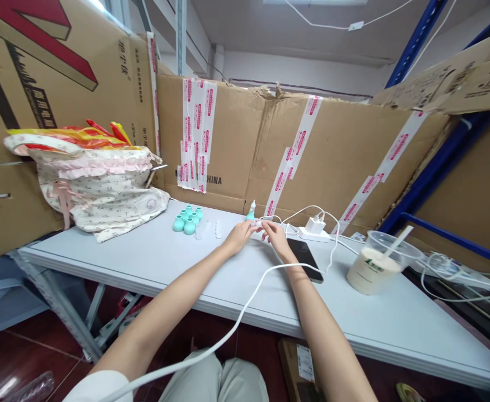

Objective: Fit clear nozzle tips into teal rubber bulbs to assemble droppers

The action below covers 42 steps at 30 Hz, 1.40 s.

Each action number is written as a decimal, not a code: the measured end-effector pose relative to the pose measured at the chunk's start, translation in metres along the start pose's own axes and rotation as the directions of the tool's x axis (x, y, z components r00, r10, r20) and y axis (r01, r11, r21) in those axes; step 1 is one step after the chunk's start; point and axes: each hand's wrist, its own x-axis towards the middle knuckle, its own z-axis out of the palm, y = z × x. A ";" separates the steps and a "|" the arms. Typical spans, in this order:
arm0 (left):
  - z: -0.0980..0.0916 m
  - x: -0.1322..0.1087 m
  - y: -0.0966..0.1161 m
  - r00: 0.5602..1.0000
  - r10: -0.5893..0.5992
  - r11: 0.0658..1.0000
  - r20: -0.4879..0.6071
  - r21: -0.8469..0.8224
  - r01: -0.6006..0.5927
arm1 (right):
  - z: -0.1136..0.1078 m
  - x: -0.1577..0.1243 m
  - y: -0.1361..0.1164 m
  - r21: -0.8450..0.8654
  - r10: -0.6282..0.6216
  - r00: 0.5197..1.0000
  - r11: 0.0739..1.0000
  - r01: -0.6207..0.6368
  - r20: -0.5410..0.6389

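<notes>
My left hand (240, 235) and my right hand (275, 235) meet over the middle of the table, fingers closed on a small clear plastic piece (257, 223) between them. Its exact kind is too small to make out. Just behind them stands a teal rubber bulb with a white nozzle (251, 211), its lower part hidden by my left hand. To the left, several teal rubber bulbs (189, 225) stand in a group with their openings up. Beside them lie a clear plastic piece (198, 231) and a row of small white tips (218, 229).
A black phone (305, 259) lies by my right wrist. A white cable (245, 307) crosses over my arms. Further right are a charger on a power strip (315, 230) and a drink cup with straw (372, 265). A floral bag (102, 184) sits at left; cardboard (228, 145) walls the back.
</notes>
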 end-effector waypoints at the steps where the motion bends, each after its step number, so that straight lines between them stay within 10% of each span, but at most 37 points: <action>1: 0.000 0.001 0.001 1.000 -0.020 0.997 0.015 -0.071 0.021 | -0.002 0.000 -0.001 -0.023 -0.037 0.999 0.999 0.037 -0.015; 9: 0.005 0.003 0.004 0.882 -0.104 0.601 0.460 -0.678 0.424 | -0.013 0.002 0.003 0.042 0.017 1.000 0.999 -0.017 0.002; 17: 0.014 0.001 0.012 0.901 -0.134 0.309 0.412 -0.847 0.433 | -0.004 0.003 0.001 0.077 -0.019 0.996 0.997 0.026 -0.088; 32: 0.022 0.009 0.006 0.932 -0.278 0.620 0.233 -0.697 0.359 | -0.010 0.000 -0.001 0.059 0.041 0.998 0.998 -0.038 -0.055; 42: 0.015 0.005 -0.001 0.989 -0.142 0.830 0.036 -0.539 0.139 | -0.010 0.004 0.010 0.108 0.137 0.986 0.986 -0.127 -0.090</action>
